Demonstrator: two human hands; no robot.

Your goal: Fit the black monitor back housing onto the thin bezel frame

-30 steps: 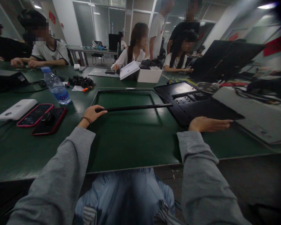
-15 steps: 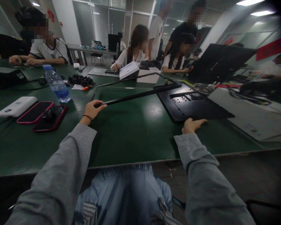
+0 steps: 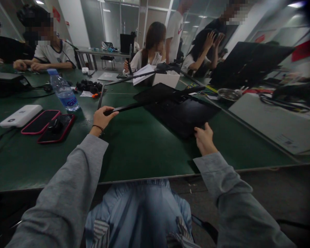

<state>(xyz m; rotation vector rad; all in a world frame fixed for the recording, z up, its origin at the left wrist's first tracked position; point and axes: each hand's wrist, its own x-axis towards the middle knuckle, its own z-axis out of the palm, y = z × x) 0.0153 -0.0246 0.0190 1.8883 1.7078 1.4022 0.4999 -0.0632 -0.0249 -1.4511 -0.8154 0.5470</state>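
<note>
My left hand is closed around the near left end of a thin black frame, which looks like a screen bezel. Its near bar is raised and slants away to the right; its back edge lies farther off on the table. Under and beyond that bar is a flat black panel, like a monitor back cover, tilted with a corner toward me. My right hand grips the panel's near right edge, thumb up. The frame's bar hides part of the panel's middle.
Left on the green table are a water bottle, a white power bank and two red-edged phones. A metal bowl and a large pale flat box are at right. Several people sit or stand across the table.
The black panel has moved left with my right hand and turned, so more of it is beneath the raised bar. My left hand keeps its grip on the frame, nearly still.
</note>
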